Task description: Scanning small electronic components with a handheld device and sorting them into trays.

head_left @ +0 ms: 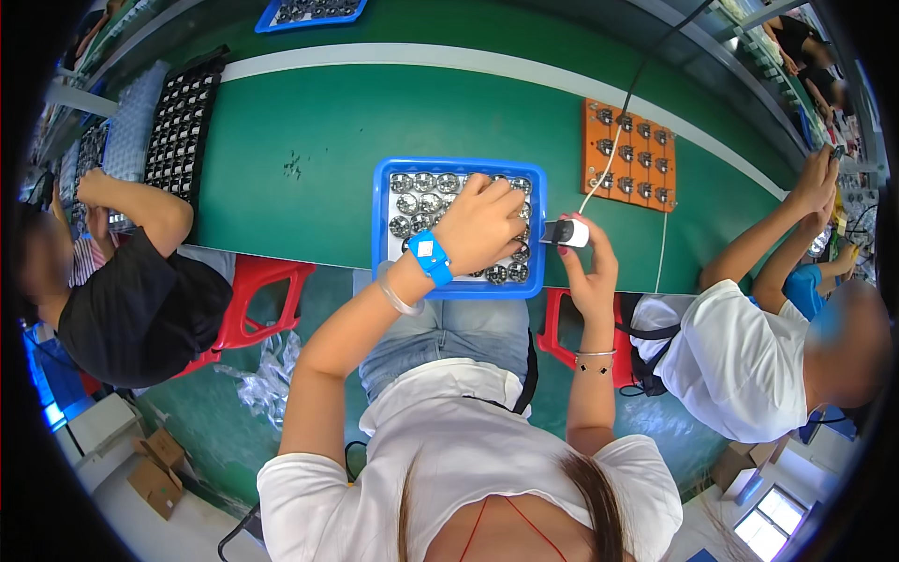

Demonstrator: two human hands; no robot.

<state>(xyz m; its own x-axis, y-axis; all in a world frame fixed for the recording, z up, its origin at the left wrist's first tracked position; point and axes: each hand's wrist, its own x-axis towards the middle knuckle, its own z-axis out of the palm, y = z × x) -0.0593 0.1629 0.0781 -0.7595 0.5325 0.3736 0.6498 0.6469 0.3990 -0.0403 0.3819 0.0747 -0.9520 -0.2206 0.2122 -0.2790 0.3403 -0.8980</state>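
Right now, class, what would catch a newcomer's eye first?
Probably the blue tray of shiny round parts at the near edge of the green bench, with the left hand over it. Then the orange fixture board right of the tray, and the red stool at left.

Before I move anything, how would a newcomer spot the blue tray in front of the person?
Start at the long green tabletop. At its near edge, before the person's lap, sits a rectangular blue tray of round silvery parts. Unlike the far tray, it has the person's left hand over it.
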